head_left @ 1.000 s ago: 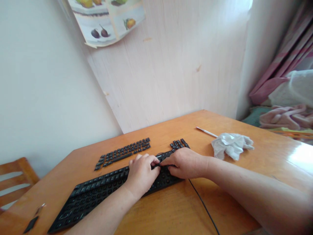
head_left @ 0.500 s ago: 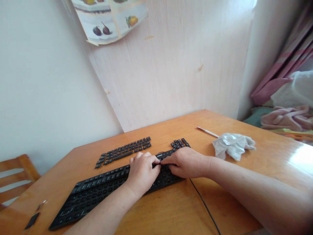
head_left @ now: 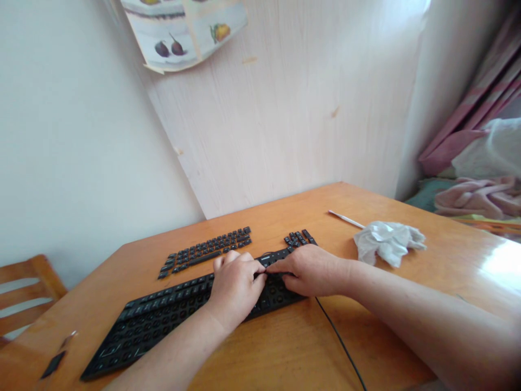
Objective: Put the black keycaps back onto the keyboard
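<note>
A black keyboard (head_left: 163,315) lies slantwise on the table, many of its key positions bare of caps and its upper rows still capped. My left hand (head_left: 236,282) rests over its right half with fingers curled and thumb and forefinger pinched together. From the other side my right hand (head_left: 305,270) meets it, forefinger stretched to the same spot and the other fingers folded. Whatever small piece sits between the fingertips is hidden. Behind the keyboard, loose black keycaps (head_left: 207,248) stand in rows, with a smaller group of keycaps (head_left: 299,238) beyond my right hand.
A crumpled white tissue (head_left: 386,241) and a thin white stick (head_left: 345,219) lie on the right of the wooden table (head_left: 277,358). The keyboard's black cable (head_left: 340,339) runs toward the front edge. A small dark-handled tool (head_left: 53,364) lies at left, near a wooden chair (head_left: 43,277).
Both hands stay at the same spot on the keyboard with only slight finger shifts. The whole view has moved a little.
</note>
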Tool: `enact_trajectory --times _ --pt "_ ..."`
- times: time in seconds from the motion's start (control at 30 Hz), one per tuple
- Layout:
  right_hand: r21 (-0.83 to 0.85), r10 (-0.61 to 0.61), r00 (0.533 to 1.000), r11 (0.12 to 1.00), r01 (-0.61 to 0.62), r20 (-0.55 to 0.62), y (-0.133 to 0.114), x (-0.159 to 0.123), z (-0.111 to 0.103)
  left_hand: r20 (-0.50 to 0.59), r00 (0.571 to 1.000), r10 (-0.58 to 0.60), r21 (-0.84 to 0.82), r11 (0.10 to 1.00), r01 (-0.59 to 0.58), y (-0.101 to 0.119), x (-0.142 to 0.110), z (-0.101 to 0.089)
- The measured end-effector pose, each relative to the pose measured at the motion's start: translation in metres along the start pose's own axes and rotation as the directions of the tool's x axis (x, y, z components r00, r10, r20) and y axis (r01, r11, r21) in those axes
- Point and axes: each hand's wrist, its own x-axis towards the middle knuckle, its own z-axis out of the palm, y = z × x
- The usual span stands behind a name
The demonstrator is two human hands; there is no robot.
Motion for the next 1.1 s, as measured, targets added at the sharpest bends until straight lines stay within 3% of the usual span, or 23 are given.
enact_trajectory --times 0.4,1.1 --pt "-0.079 0.031 0.999 0.996 -0.028 0.033 -0.008 -0.001 -0.004 -0.052 0.968 0.245 0.189 0.954 -0.232 0.006 -0.013 -0.004" --pt "-0.227 0.053 0.997 0.973 -0.04 0.049 -0.016 -0.003 -0.004 -0.032 0.957 0.29 0.179 0.943 -0.28 0.006 -0.018 -0.008"
